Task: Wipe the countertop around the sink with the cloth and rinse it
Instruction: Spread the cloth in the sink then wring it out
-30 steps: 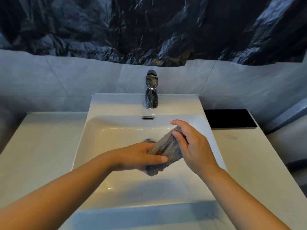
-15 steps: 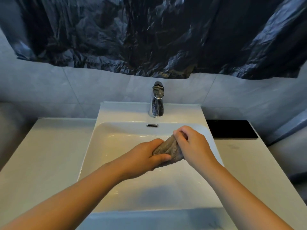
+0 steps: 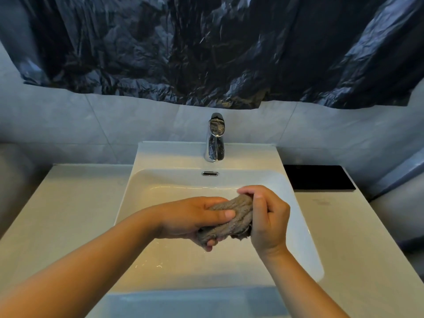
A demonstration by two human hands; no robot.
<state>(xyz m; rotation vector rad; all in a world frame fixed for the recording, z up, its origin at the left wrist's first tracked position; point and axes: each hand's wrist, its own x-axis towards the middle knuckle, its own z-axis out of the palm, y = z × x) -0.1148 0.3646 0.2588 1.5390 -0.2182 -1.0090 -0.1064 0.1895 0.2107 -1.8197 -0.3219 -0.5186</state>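
We look down at a white rectangular sink [image 3: 146, 180] set into a pale worktop [image 3: 68, 203]. Both of our bare forearms reach in from the bottom edge and meet over the middle of the basin.

Between them we hold a grey-brown cloth [image 3: 238, 212], bunched and twisted into a thick rope. Our left hand [image 3: 195, 218] wraps around its left end, the thumb lying across the top and the fingertips curling up from underneath. Our right hand [image 3: 268, 219] is closed in a fist around the right end, knuckles toward the wall. The two hands are just beside each other, with only a short stretch of twisted cloth showing between them. The cloth hangs above the basin and touches neither the sink nor the worktop.

A chrome tap [image 3: 215, 138] stands upright on the back ledge of the sink, centred, above a small oval overflow slot [image 3: 210, 173]. We see no stream of water from it.

To the right, at the back of the worktop, lies a flat black rectangular mat [image 3: 319, 177]. Pale grey wall tiles [image 3: 68, 125] rise behind the sink, and crumpled dark plastic sheeting [image 3: 206, 47] covers the upper wall.
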